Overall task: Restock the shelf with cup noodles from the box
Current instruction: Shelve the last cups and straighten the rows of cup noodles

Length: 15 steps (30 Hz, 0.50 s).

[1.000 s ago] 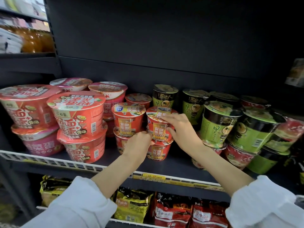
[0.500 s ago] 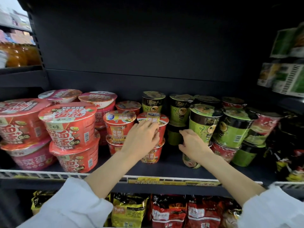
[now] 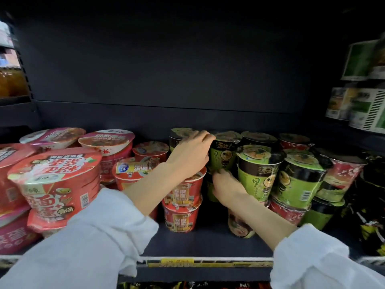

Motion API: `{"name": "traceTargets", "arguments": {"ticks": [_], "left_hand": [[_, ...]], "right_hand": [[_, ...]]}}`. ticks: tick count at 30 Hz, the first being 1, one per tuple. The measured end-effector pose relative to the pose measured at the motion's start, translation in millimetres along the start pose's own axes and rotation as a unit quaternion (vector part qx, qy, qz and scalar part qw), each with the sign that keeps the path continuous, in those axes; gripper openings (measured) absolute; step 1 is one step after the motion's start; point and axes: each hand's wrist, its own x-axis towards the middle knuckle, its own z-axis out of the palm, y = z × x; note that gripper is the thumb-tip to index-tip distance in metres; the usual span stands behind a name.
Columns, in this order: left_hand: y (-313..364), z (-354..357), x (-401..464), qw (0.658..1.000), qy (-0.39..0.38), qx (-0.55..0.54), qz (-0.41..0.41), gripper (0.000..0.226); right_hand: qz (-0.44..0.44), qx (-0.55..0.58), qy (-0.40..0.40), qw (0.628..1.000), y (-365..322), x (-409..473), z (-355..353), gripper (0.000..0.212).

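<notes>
A green and black cup noodle stands on a lower cup in the second row of the dark shelf. My left hand grips its left side, fingertips hooked over the rim. At its base, my right hand curls its fingers round the bottom edge. Two small red cup noodles stand stacked just below my left wrist. More green cups stand to the right of my right hand. No box is in view.
Large red noodle bowls are stacked at the left. Red and green cups crowd the right end, beside dark packets. A yellow price strip runs along the shelf's front edge. Boxed goods sit on the right-hand shelf.
My left hand left the stacked red cups and moved right and up onto the green cup. My right hand moved up from the low front cup to that cup's base. The view came closer.
</notes>
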Motion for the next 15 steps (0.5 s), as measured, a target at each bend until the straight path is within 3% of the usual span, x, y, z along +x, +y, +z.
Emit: {"name": "traceTargets", "arguments": {"ticks": [3, 6, 9, 15], "left_hand": [[-10, 20, 26, 0.997, -0.058, 0.036, 0.020, 0.063], [-17, 34, 48, 0.994, -0.088, 0.055, 0.031, 0.065], [-17, 42, 63, 0.993, -0.080, 0.069, 0.046, 0.056], [-26, 44, 65, 0.997, -0.046, 0.022, 0.051, 0.048]], "right_hand": [[0.014, -0.088, -0.013, 0.996, -2, 19, 2, 0.034], [-0.019, -0.132, 0.022, 0.991, -4, 33, 8, 0.032], [-0.051, -0.125, 0.073, 0.988, -2, 43, 13, 0.033], [-0.076, -0.111, 0.044, 0.990, 2, 45, 14, 0.034]]}}
